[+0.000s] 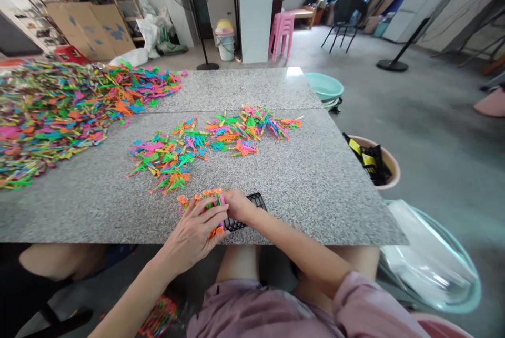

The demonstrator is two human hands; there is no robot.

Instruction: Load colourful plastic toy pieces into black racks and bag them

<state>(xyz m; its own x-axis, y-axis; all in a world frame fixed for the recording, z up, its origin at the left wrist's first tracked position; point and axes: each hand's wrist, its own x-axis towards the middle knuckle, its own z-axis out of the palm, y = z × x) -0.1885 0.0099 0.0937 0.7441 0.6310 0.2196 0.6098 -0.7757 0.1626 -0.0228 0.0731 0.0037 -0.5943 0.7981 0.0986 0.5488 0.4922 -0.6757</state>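
A black plastic grid tray (pixel 257 201) lies near the front edge of the speckled table. Its left part is covered by a row of small colourful plastic toys (pixel 205 193) with orange round ends. My left hand (pixel 199 225) lies over these toys, its fingers laid across them. At the right end of the row, my right hand (pixel 238 205) has its fingers curled against a pink toy (pixel 221 201); the fingertips are partly hidden. Just beyond the hands is a loose pile of similar bright toys (pixel 169 156), with another pile (pixel 252 125) farther right.
A large heap of toys (pixel 59 117) covers the left of the granite table (pixel 307 170). Right of the table stand a pink basin (pixel 389 162) with black trays, a teal basin (pixel 469 280) with clear plastic bags, and another teal tub (pixel 325 84). Someone's leg (pixel 59 260) shows at left.
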